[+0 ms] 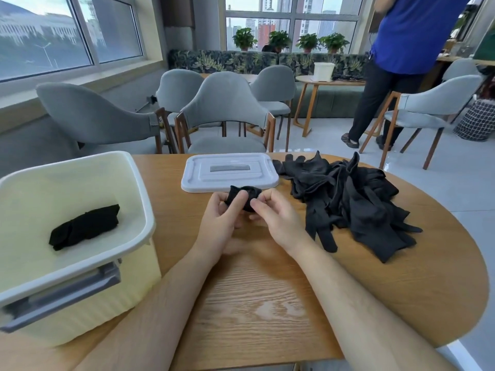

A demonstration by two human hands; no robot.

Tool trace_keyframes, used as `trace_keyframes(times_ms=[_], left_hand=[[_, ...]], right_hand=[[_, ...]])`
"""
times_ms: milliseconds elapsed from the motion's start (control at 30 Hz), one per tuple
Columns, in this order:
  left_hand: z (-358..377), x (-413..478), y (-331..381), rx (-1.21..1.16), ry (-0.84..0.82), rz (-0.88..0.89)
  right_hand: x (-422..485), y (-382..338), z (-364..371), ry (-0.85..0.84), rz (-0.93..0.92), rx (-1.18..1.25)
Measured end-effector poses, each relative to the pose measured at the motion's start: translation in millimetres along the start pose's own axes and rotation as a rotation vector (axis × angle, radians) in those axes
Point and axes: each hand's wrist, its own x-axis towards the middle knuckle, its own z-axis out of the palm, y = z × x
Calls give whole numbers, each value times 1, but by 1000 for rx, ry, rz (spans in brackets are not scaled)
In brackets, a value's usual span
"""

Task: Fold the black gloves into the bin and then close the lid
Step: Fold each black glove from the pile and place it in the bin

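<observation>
My left hand and my right hand meet over the middle of the wooden table, both gripping a small rolled-up black glove. A pile of loose black gloves lies to the right. The cream bin stands at the left with one folded black glove on its bottom. The white lid lies flat just beyond my hands, off the bin.
The round wooden table ends close on the right. Grey chairs stand behind it. A person in a blue top stands at the far right, near another table with a white bin.
</observation>
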Motion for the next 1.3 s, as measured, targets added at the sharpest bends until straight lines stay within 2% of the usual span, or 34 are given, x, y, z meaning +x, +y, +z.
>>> trace_keyframes(times_ms=[67,200,333,433,533,633,700,767,867,967,1067,1200,1300], left_hand=[[-3,2,-1,18,18,-38],[-5,3,-8,191,87,-37],[-4,0,-12,285,91,4],[-7,-3,-13,391,5,48],[-15,-10,-15,486,-61,58],[-17,-17,-13,573,-35,66],[-16,-21,-12,656,-12,100],[-15,-25,-12,722,20,140],[-18,-27,-19,914,93,184],[-21,-29,-20,1147,199,278],[-24,-27,-22,1189,97,368],[-21,-27,-24,1178,38,344],[-22,-27,-24,1141,10,341]], right_hand=[[1,-2,1,-4,23,0],[6,2,-2,104,47,-101],[8,10,-6,-21,45,-54],[11,17,-5,-68,26,-231],[15,23,-5,-10,49,-496],[20,27,-11,122,97,-824],[20,23,-15,208,78,-808],[15,19,-16,240,-36,-734],[9,16,-12,93,-89,-746],[10,19,-7,-82,5,-906],[11,19,-4,-93,-12,-981],[9,19,1,-143,-213,-959],[8,24,2,-222,-149,-945]])
